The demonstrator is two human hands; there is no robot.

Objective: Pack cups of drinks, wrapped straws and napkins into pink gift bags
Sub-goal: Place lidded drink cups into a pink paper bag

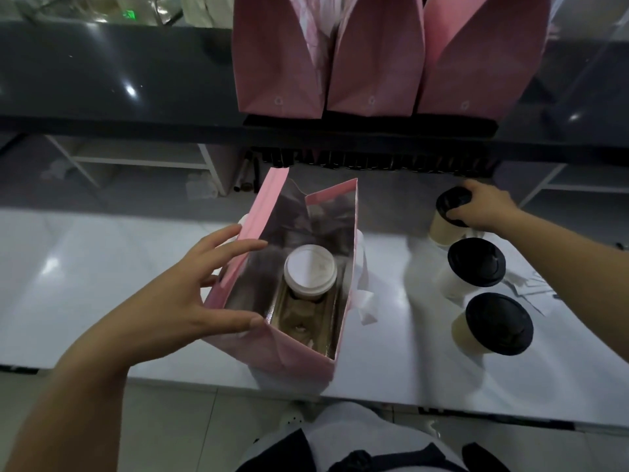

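An open pink gift bag [299,356] with a silver lining stands on the white counter. A white-lidded cup [309,267] sits in the far slot of the holder inside; the near slot holds nothing. My left hand [190,294] grips the bag's left rim, thumb and fingers curled over the edge. At the right, my right hand [483,207] is closed over the black lid of the farthest cup [449,216]. Two more black-lidded cups [473,267] [493,327] stand in a row nearer to me.
Three pink gift bags [371,63] stand side by side on the dark raised shelf [119,80] behind the counter. White papers [531,284] lie to the right of the cups. The white counter [85,284] runs left and right; its front edge is close to my body.
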